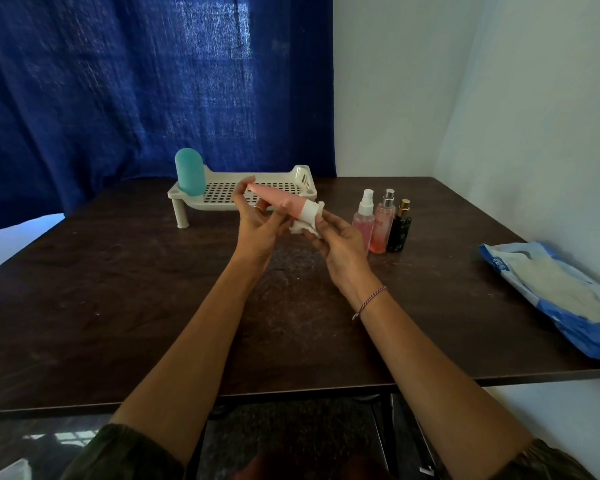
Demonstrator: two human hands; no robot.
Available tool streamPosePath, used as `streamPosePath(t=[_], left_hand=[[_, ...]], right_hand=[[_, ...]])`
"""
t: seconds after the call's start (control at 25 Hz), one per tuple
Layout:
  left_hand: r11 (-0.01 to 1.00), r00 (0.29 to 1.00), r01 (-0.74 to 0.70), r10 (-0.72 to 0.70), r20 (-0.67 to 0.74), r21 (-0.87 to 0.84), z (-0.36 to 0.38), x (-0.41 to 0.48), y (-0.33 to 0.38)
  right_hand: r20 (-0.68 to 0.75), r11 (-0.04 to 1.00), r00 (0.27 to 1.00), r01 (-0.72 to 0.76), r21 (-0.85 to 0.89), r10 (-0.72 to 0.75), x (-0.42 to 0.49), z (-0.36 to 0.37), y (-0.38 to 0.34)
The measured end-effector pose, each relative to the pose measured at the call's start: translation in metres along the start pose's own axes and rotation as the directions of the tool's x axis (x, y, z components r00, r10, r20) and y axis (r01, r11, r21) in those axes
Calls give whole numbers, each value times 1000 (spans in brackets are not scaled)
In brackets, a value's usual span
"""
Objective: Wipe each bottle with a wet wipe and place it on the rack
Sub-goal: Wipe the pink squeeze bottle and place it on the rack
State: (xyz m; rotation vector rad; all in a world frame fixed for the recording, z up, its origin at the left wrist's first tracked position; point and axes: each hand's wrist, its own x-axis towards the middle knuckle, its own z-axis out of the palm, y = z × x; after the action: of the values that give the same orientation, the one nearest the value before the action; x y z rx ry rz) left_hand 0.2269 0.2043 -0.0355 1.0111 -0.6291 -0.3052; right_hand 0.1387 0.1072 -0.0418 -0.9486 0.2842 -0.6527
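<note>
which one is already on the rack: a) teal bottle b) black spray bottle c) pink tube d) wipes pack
a: the teal bottle stands at the left end of the rack, while the left hand holds the pink tube, the right hand pinches the wet wipe at its cap, and the black spray bottle stands on the table.

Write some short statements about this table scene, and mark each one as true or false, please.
1. The teal bottle stands on the rack. True.
2. The right hand holds a white wipe at the cap of the pink tube. True.
3. The left hand is empty. False: the left hand holds the pink tube's narrow end.
4. Three bottles wait on the rack. False: the three spray bottles stand on the table, right of the rack.
5. The wipes pack lies at the table's left edge. False: the wipes pack lies at the right edge.
</note>
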Motion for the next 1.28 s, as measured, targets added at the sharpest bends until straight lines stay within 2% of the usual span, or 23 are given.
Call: streamPosePath(t=[0.08,0.2,0.32,0.4,0.44,0.52,0.6,0.64,0.72,0.8,0.88,0.96,1.12,1.28], left_hand=[[998,999,-40,41,-12,46,0,1,-1],[983,996,-79,84,-27,163,-3,3,-4],[973,996,-86,90,-11,213,-3,2,-4],[960,994,-105,112,-14,260,-3,2,-3],[956,993,-113,121,-14,269,-4,3,-4],[959,991,-131,134,5,253,-8,4,-4],[961,990,-142,141,24,237,-14,5,-3],[963,990,-140,139,21,232,-15,6,-3],[968,992,-124,123,17,220,-15,4,0],[974,992,-110,96,81,196,-13,1,2],[976,985,-97,66,160,195,-10,-1,5],[971,983,-78,37,178,226,-7,-3,7],[953,989,-80,41,139,291,-4,-6,9],[922,994,-107,102,34,372,-10,-4,8]], right_hand=[[-24,1000,1000,-10,24,11,0,1,0],[-48,999,999,18,-43,-20,1,2,-1],[-79,983,983,161,-92,-168,3,-3,-7],[-95,934,945,289,-211,-314,2,-6,-10],[-71,870,913,357,-342,-402,1,-7,-10],[95,617,832,476,-626,-546,-1,-6,-6],[309,365,771,562,-742,-556,-3,-4,1],[374,303,755,587,-750,-538,-5,-2,4],[406,281,738,612,-740,-539,-8,0,5],[359,333,738,608,-721,-571,-7,-2,2],[284,401,774,560,-725,-566,-4,-5,-1],[229,413,798,506,-758,-558,0,-7,-2],[245,239,753,470,-850,-611,3,-10,2],[304,128,776,440,-889,-553,2,-9,4]])
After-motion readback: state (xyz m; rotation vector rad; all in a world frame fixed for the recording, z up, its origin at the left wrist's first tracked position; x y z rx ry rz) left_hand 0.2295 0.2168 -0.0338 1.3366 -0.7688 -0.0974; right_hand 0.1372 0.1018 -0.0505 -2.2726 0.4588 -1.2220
